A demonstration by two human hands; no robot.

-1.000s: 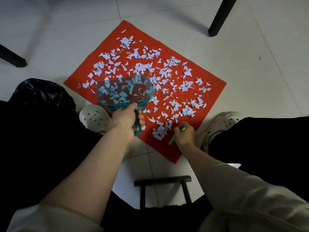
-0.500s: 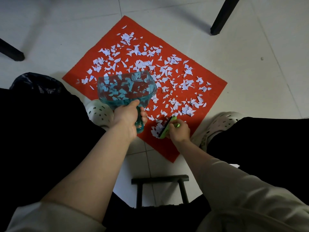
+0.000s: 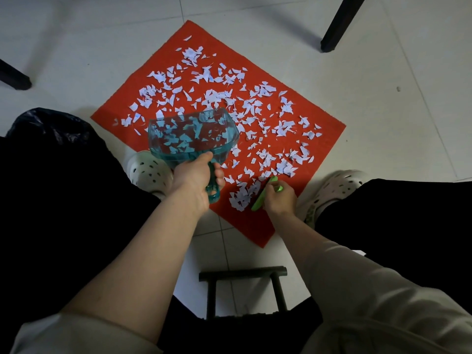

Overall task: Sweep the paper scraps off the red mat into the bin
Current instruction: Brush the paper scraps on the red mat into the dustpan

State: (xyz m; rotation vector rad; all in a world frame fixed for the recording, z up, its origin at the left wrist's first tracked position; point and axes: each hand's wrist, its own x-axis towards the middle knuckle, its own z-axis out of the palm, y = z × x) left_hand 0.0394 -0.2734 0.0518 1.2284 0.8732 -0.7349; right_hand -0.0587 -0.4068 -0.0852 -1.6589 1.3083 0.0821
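Left hand point(image 3: 194, 177): clenched round the handle of the teal dustpan point(image 3: 191, 139), which is held over the near-left part of the red mat point(image 3: 324, 129). This position matches the frame one second earlier.

Right hand point(image 3: 279, 198): grasps the green brush point(image 3: 261, 198) near the near corner of the mat. One second earlier only the brush tip showed beneath the hand. The brush's long side is now exposed and set against a small heap of paper scraps point(image 3: 242, 195).

Loose scraps cover most of the mat. The black-lined bin point(image 3: 48, 123) stands just beside the mat's left corner
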